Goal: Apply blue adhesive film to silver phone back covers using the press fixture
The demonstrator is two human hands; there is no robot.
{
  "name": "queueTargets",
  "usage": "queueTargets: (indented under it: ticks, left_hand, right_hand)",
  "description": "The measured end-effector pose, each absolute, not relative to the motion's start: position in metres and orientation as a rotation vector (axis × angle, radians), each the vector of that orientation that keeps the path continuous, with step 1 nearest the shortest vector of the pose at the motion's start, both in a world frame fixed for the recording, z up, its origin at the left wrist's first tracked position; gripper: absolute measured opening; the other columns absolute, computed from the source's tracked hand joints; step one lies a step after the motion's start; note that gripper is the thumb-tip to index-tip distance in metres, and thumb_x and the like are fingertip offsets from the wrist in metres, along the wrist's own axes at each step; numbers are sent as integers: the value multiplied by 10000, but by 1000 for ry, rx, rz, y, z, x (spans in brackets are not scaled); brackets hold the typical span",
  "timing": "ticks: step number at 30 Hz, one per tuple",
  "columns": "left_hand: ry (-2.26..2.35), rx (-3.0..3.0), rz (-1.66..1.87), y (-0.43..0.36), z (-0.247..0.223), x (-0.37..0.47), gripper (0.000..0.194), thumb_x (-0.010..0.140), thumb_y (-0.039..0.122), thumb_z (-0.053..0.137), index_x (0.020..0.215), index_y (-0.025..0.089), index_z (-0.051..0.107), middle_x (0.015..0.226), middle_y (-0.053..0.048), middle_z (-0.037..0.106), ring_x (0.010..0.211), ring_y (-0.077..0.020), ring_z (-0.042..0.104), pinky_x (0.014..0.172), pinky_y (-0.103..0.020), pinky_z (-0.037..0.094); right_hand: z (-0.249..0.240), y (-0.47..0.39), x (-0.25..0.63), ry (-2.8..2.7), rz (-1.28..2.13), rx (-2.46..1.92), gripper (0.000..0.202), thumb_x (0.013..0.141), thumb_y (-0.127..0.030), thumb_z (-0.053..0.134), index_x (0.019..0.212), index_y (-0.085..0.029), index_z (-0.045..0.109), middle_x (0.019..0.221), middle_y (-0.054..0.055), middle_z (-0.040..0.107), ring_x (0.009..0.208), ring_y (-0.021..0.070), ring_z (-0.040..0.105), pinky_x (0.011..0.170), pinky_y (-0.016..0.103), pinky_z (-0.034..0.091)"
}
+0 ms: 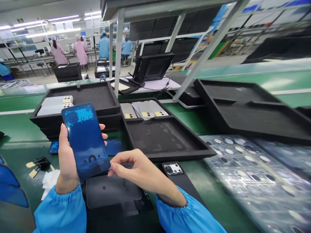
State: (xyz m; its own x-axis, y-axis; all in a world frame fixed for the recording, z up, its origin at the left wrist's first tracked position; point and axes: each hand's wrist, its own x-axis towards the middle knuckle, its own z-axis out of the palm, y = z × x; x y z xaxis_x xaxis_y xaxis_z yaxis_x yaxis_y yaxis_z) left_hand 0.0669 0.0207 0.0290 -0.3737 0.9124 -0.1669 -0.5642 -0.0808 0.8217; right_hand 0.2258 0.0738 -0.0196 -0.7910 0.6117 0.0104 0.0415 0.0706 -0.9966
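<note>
A phone back cover (87, 142) with blue film over it stands tilted up in front of me, its camera cutouts at the top. My left hand (66, 158) is closed around its sides, thumb on the left edge and fingertips on the right. With thumb and forefinger, my right hand (143, 170) pinches at the lower right corner of the cover; whether it grips the film or the cover itself, I cannot tell. Below both hands lies a dark plate shaped like a phone back (109, 191). A small camera-frame piece (173, 168) rests right of my right hand.
Black foam trays (170, 139) hold several silver phone backs (148, 109). Another foam tray (252, 110) sits at the right, above clear blister trays (243, 171). At left are a black clip (43, 163) and white tissue (51, 181). A metal shelf frame (119, 51) rises behind.
</note>
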Motion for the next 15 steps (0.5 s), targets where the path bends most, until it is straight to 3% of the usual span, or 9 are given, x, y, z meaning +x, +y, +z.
queueTargets:
  ticks: [9, 15]
  left_hand:
    - [1007, 406, 1617, 21, 29, 61, 841, 982, 675, 166, 915, 82, 758, 744, -130, 748, 602, -210, 704, 546, -305, 597]
    - [817, 341, 1415, 26, 20, 48, 817, 991, 654, 186, 962, 60, 746, 732, -143, 751, 604, -230, 735, 549, -316, 610]
  right_hand:
    - [-19, 72, 225, -1908, 1760, -628, 208, 809, -248, 638, 647, -173, 746, 682, 35, 774, 618, 146, 645, 597, 248, 508]
    - [-19, 66, 224, -1815, 1876, -571, 205, 800, -276, 646, 658, -166, 744, 689, 56, 781, 594, 140, 643, 601, 253, 515]
